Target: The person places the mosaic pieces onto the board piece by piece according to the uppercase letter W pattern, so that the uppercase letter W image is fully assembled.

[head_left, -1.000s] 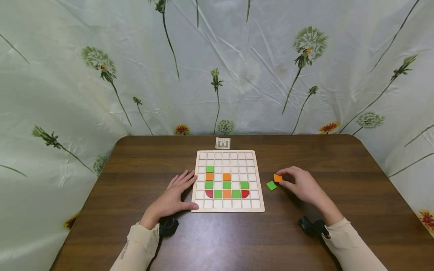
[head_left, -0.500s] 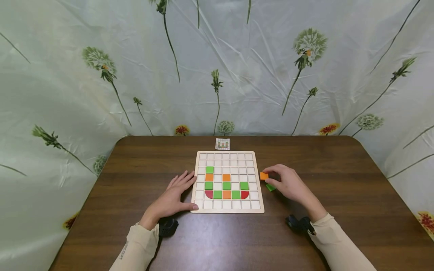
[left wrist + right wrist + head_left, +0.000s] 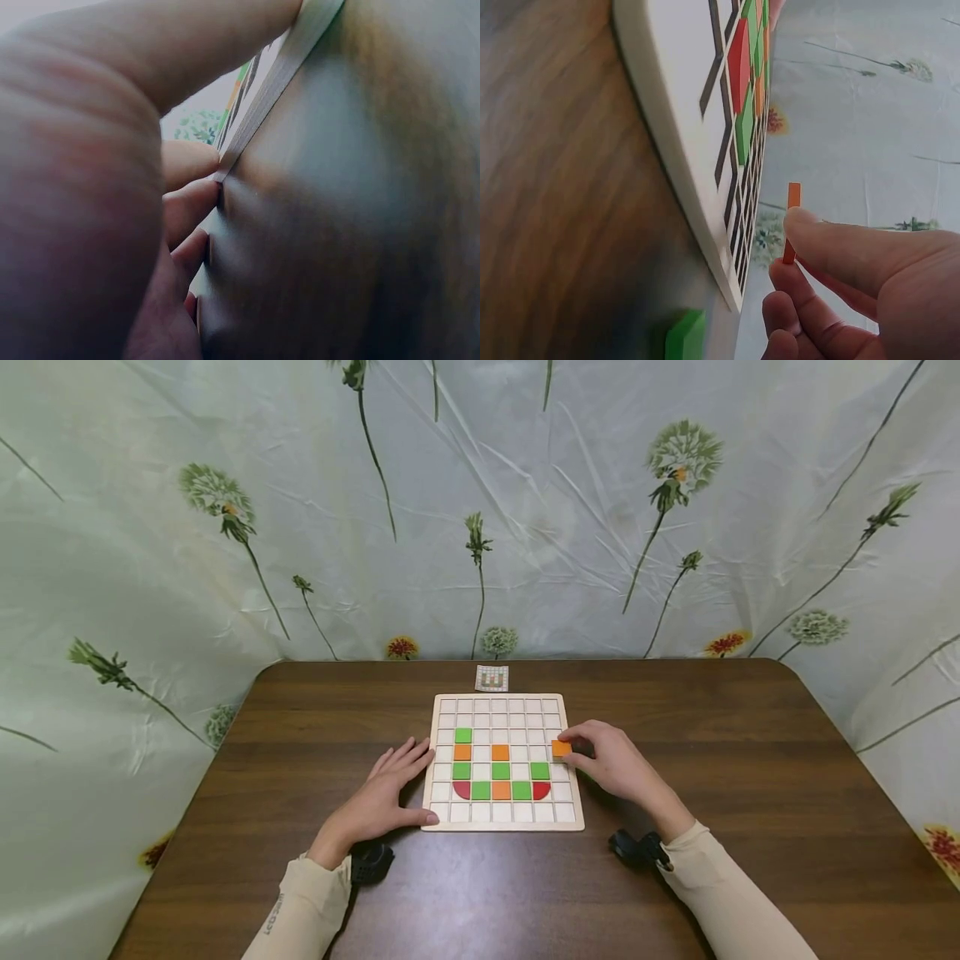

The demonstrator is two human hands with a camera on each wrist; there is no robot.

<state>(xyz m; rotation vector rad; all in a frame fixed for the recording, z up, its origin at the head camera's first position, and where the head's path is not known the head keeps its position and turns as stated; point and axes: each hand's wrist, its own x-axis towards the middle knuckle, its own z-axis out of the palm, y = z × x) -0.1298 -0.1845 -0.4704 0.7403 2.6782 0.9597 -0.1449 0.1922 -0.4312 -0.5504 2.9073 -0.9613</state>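
Note:
A pale wooden grid board (image 3: 446,812) lies on the table, with green, orange and red tiles set in several of its squares. My right hand (image 3: 622,764) pinches an orange square tile (image 3: 561,749) between thumb and finger, over the board's right side. In the right wrist view the orange tile (image 3: 793,223) is seen edge-on, apart from the board. At the board's left edge rests my left hand (image 3: 378,797), fingers spread and thumb on the near-left corner. The left wrist view shows its fingers (image 3: 196,206) against the board's side.
A small printed card (image 3: 492,677) with a grid pattern lies just behind the board. One loose green tile (image 3: 685,335) sits on the table to the board's right, hidden under the right hand in the head view. A flowered cloth (image 3: 570,527) hangs behind the brown table (image 3: 487,893).
My right hand has carried the orange tile leftward, from beside the loose green tile to above the board's right columns. The left hand and the board have stayed in place.

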